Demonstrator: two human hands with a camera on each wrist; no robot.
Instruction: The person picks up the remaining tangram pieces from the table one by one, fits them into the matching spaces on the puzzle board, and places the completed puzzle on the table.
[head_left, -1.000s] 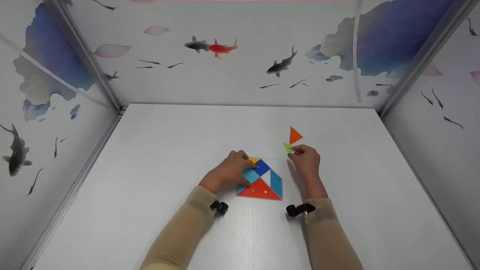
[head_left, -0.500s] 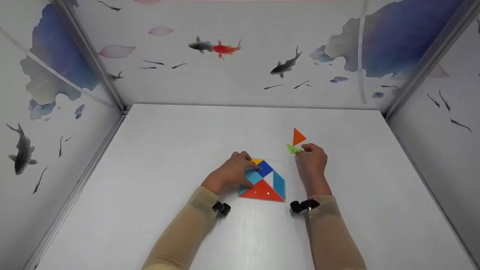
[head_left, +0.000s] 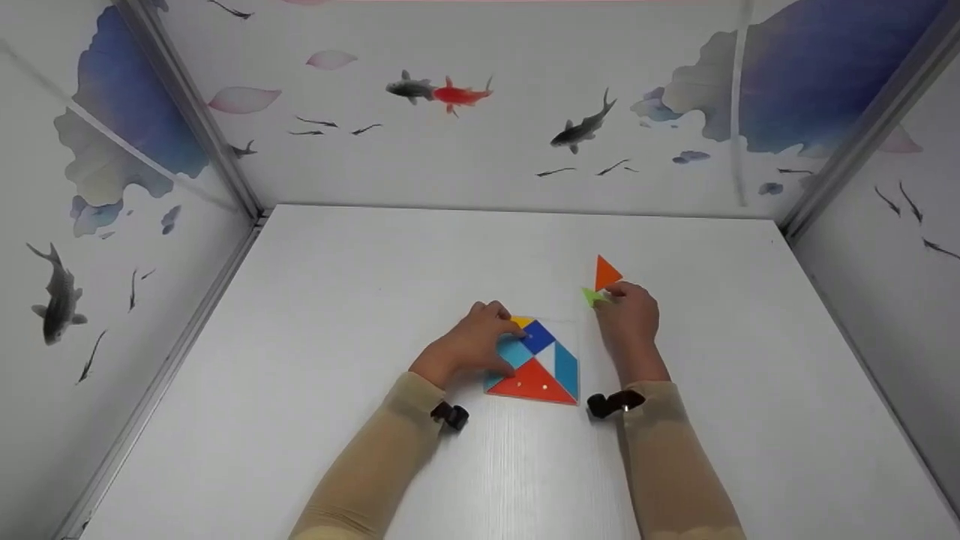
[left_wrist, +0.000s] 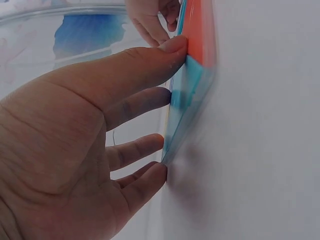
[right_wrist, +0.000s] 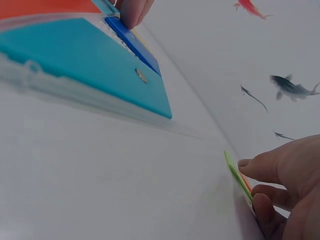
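Observation:
A clear tangram tray point(head_left: 567, 328) holds a red triangle point(head_left: 532, 381), a dark blue square point(head_left: 538, 339), a teal parallelogram point(head_left: 568, 372), a light blue piece point(head_left: 513, 350) and a partly covered yellow piece point(head_left: 520, 321). Over its left side lies my left hand point(head_left: 466, 341), fingers spread, with thumb and fingertips resting on the pieces and the edge. Behind and right of the tray, my right hand point(head_left: 631, 319) pinches a small green triangle point(head_left: 590, 296) between thumb and fingers. Just beyond is an orange triangle point(head_left: 607, 274), flat on the table.
The white table point(head_left: 337, 300) is enclosed by printed panels, with a back wall point(head_left: 480, 165) showing painted fish. A small white gap shows between the square, red triangle and parallelogram. Black camera mounts point(head_left: 450, 415) sit on both wrists.
The green triangle has turned slightly under my right hand's fingers, which have shifted around it. My left hand stays on the tray. The head view has drifted a little.

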